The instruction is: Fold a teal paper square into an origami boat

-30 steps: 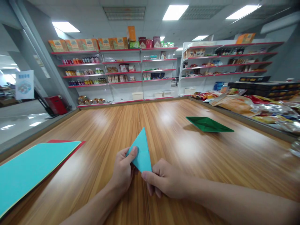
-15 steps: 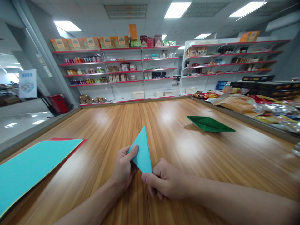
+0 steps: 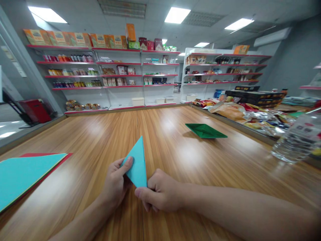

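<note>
Tapering to a sharp tip, the folded light-blue paper [image 3: 138, 170] is a small, flat, roughly triangular piece with straight edges, a smooth matte face and a thin line of layers showing along its right edge. Its tip points to 12 o'clock, away from the person, and its long axis runs from there down to about 6 o'clock, the right edge leaning slightly. It is held between the two hands above the wooden table [image 3: 165, 144], near the person. The left hand [image 3: 117, 180] pinches it at 8 o'clock, thumb flat on the face; the right hand [image 3: 162, 192] grips the lower corner at 5 o'clock, fingers curled under. Well apart from it, a green folded paper [image 3: 205, 131] lies toward 2 o'clock, a stack of coloured paper sheets [image 3: 27, 172] at 9, and a clear plastic bottle [image 3: 297, 139] near 3.
</note>
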{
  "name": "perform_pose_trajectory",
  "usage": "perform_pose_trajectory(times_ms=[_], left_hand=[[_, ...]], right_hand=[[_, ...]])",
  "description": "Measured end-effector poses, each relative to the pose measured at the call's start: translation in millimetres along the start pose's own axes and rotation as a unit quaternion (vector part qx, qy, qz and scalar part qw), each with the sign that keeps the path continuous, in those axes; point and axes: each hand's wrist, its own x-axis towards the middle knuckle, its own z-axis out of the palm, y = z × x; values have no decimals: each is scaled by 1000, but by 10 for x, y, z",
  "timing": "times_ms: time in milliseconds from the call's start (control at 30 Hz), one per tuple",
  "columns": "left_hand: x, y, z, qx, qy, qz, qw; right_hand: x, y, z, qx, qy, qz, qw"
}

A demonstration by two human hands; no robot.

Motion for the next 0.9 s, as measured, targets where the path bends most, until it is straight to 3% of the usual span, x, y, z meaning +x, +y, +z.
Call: perform_pose_trajectory(times_ms=[333, 533, 733, 900], left_hand=[[26, -6, -19, 18, -1, 15, 1000], [21, -19, -28, -4, -17, 18, 1000], [21, -17, -9, -19, -7, 23, 1000], [38, -29, -36, -11, 3, 32, 999]], right_hand=[[4, -30, -9, 1, -23, 20, 1000], [-1, -51, -10, 13, -13, 32, 999], [17, -42, -20, 94, 0, 67, 993], [20, -43, -27, 91, 11, 59, 994]])
